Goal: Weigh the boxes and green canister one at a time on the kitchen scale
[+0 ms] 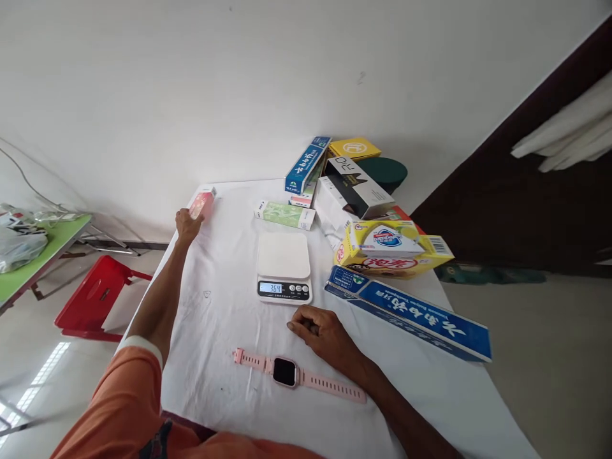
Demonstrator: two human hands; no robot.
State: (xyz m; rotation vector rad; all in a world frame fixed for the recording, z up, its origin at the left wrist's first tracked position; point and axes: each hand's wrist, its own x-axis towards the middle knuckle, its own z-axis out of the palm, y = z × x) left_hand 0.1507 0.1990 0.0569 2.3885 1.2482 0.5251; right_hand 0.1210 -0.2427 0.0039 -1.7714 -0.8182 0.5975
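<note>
My left hand reaches to the far left corner of the white-covered table, its fingers wrapped round the near end of a small pink box. My right hand rests on the cloth in a loose fist, with nothing seen in it. Just beyond it stands a white digital kitchen scale; its lit display seems to read 364, and its platform bears nothing. A pink smartwatch lies stretched out nearer to me. Behind the scale is a light green box.
A long blue toothpaste box lies at the right. Beyond it are a yellow box, a black-and-white box, a blue box and a dark green round object. A red chair and a green table stand left.
</note>
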